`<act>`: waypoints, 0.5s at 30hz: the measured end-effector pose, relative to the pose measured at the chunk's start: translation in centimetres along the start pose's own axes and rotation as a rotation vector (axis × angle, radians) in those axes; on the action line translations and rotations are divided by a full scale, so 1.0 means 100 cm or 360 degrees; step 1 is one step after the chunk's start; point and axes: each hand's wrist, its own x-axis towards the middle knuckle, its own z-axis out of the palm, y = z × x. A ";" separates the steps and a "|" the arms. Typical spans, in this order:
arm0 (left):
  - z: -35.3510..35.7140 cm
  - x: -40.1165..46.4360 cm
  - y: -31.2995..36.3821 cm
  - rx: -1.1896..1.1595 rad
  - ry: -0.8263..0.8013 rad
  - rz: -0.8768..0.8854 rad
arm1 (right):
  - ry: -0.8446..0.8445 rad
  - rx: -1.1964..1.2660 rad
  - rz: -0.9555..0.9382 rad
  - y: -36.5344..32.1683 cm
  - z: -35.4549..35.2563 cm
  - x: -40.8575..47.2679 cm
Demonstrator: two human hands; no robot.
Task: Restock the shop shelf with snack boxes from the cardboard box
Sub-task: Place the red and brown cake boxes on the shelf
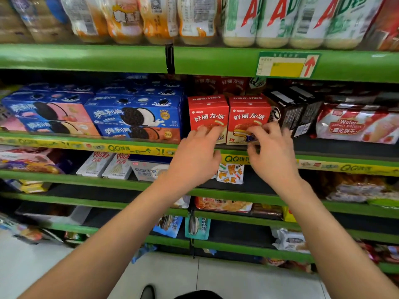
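Nearest, two bare forearms reach up from the bottom edge over a pale tiled floor [216, 275]. The left hand [197, 151] is spread, its fingertips [210, 130] pressed flat against the lower front of the left red snack box [207, 115]; it curls round nothing. The right hand [271, 152] has its fingers bent against the lower front of the right red snack box [248, 116], near a small blue patch on the box; whether it pinches the box or only touches it I cannot tell, as the fingers are blurred.

Both red boxes stand upright, side by side and touching, at the front of the green shelf [86, 145] with the yellow price strip along its edge. More red boxes sit behind them in the shadow. Just left stand stacked blue cookie boxes [133, 117]; just right are dark boxes [295, 113], then a red and white wafer pack [354, 124].

Below, lower shelves carry white stick-biscuit boxes [103, 165] and assorted snack bags. Farthest up, the shelf above holds rows of bottles [276, 22], with a green and yellow price tag [287, 64] on its edge.
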 end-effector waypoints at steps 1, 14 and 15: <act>0.002 0.006 -0.002 0.0125 -0.0001 0.0030 | 0.0007 -0.0046 -0.0038 -0.004 0.001 0.000; 0.012 0.057 -0.012 0.0216 -0.0443 -0.0074 | -0.0427 -0.0081 0.0013 -0.038 0.030 0.043; 0.013 0.063 -0.014 0.0175 -0.0498 -0.0092 | -0.0459 -0.0055 0.0010 -0.037 0.031 0.049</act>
